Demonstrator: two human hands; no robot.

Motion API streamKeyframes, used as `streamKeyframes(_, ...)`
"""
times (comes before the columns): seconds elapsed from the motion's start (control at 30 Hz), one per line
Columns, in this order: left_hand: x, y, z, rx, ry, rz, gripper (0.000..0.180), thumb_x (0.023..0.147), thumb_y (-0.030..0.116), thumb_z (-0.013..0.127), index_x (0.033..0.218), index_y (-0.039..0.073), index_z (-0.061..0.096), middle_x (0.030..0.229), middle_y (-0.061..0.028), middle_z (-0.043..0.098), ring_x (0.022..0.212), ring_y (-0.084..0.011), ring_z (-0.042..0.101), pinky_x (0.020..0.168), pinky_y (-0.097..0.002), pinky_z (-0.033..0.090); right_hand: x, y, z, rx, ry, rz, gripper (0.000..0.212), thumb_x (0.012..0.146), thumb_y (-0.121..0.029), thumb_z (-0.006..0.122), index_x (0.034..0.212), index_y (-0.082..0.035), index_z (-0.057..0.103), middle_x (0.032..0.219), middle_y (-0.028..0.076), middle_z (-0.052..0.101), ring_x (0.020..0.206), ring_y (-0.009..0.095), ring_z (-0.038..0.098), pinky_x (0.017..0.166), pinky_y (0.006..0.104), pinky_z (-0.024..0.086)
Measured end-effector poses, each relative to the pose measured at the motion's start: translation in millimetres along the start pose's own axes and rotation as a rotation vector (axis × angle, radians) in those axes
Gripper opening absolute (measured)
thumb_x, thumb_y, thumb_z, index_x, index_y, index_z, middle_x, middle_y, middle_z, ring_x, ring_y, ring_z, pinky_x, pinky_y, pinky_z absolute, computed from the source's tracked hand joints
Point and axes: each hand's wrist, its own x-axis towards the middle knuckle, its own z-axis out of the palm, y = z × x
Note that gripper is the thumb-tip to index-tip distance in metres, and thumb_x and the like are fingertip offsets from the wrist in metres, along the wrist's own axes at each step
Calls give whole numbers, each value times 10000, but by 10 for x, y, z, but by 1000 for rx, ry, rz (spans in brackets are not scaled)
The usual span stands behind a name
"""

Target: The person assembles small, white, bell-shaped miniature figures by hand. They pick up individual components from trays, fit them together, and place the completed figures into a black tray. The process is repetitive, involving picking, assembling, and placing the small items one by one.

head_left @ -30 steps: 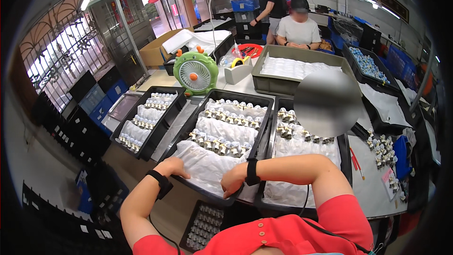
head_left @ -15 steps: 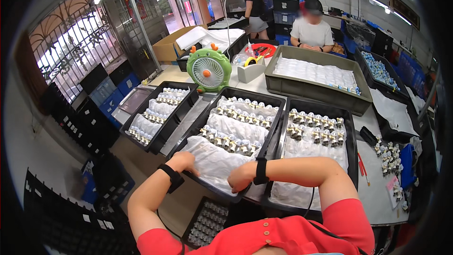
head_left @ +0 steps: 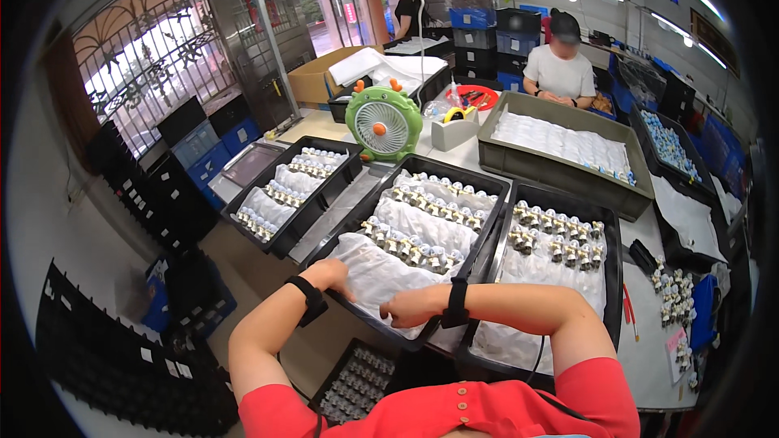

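Observation:
In the middle black tray [head_left: 492,219], a crumpled white sheet [head_left: 369,272] covers the near end. My left hand [head_left: 331,276] is at the tray's near left corner, fingers closed on the sheet's edge. A short way to its right, my right hand [head_left: 414,307] is bent down over the near rim, its fingers pinching the same sheet; its fingertips are partly hidden. Just beyond the sheet stands a row of small figurines [head_left: 410,247] with pale heads and gold-coloured parts. More figurine rows and white sheeting alternate toward the far end. Black bands circle both my wrists.
Similar figurine trays flank it: a left tray [head_left: 304,223] and a right tray [head_left: 610,276]. Beyond stand a green fan [head_left: 384,126], a tape dispenser [head_left: 454,131] and a large grey-green tray [head_left: 560,182]. Loose figurines [head_left: 676,298] lie at right. A seated person [head_left: 558,73] works opposite.
My right hand has moved a little left along the near rim, closer to my left hand. The whole view has shifted, so the trays appear further right. The person at the back has leaned lower.

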Motion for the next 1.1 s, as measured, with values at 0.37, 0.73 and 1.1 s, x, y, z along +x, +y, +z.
streamKeyframes(0.37, -222, 27, -135, -85, 127, 3, 675, 643, 599, 687, 928, -12, 664, 952, -195, 653, 913, -340, 622, 806, -411, 478, -177, 68, -156, 103, 259, -97, 240, 723, -81, 631, 947, -11, 582, 799, 130, 609, 806, 240, 613, 722, 341, 489)
streamKeyframes(0.73, -589, 725, -553, -391, 793, 377, 354, 791, 358, 636, 965, 54, 589, 882, -132, 620, 864, -321, 594, 751, -412, 461, -1154, -46, -353, 358, 764, 188, 523, 739, -242, 768, 580, -60, 305, 522, -6, 270, 540, 83, 251, 436, 274, 264)
streamKeyframes(1.1, -510, 1904, -1049, -597, 876, 889, 260, 776, 262, 663, 893, 42, 590, 853, -124, 620, 833, -318, 599, 717, -402, 464, -2129, 220, -39, 617, 1125, 308, 394, 690, -65, 780, 598, -105, 399, 551, -79, 398, 512, 9, 331, 445, 193, 254)
